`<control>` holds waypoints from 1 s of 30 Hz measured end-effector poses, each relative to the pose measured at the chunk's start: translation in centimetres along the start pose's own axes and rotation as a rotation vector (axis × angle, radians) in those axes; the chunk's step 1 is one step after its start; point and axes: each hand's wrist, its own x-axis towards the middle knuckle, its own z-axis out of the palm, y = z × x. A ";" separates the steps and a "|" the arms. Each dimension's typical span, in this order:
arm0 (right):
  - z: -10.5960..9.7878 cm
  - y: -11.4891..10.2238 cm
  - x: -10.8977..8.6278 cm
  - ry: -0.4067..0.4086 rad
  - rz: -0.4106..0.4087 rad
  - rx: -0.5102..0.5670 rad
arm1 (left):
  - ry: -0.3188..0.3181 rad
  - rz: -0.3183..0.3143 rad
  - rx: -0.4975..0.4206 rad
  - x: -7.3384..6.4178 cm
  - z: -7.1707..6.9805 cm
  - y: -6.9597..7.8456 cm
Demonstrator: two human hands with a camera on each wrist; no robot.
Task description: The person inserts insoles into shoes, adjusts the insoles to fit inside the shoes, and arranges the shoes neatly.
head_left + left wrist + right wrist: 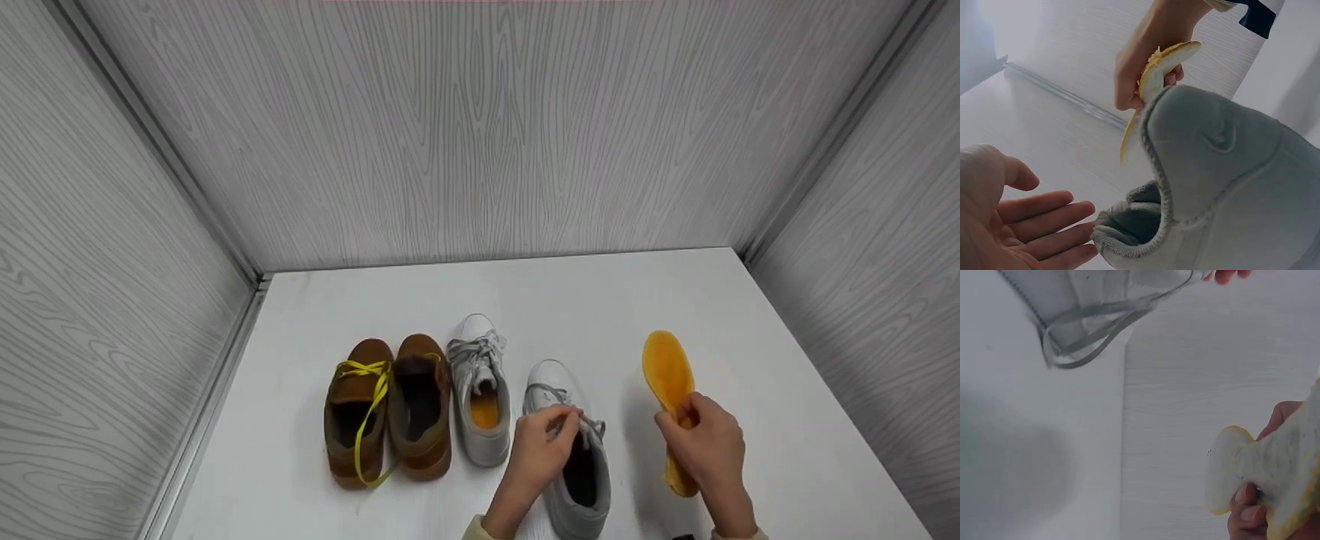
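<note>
My right hand (705,442) grips a yellow-orange insole (666,364) around its middle, its toe end pointing away from me. In the right wrist view, the insole's pale underside (1275,467) shows with fingers wrapped round it, bending it. My left hand (544,442) is over the opening of the right-hand white sneaker (589,510), by its tongue and grey laces. From the left wrist view, that hand (1033,225) has its fingers extended and thumb apart, fingertips right at the shoe's collar (1157,225). The inside of this sneaker is dark.
Left of it stands another white sneaker (480,442) with an orange insole inside. Farther left are two brown shoes (424,457), the outer one with a loose yellow lace (360,442). Grey wood-grain walls (480,135) enclose the white table (600,300) at back and sides.
</note>
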 end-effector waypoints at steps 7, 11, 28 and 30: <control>0.1 -4.3 -3.3 0.024 -0.150 0.042 | -0.021 -0.109 -0.243 -0.1 0.0 0.9; 0.3 -5.4 -4.5 0.060 -0.250 0.084 | -0.075 -0.201 -0.495 0.0 0.1 1.3; 0.9 -8.4 -9.2 -0.168 -0.194 0.059 | -0.021 -0.247 -0.466 -0.1 0.2 0.7; 0.8 -8.6 -9.4 -0.179 -0.184 0.041 | -0.012 -0.245 -0.443 -0.1 0.3 0.7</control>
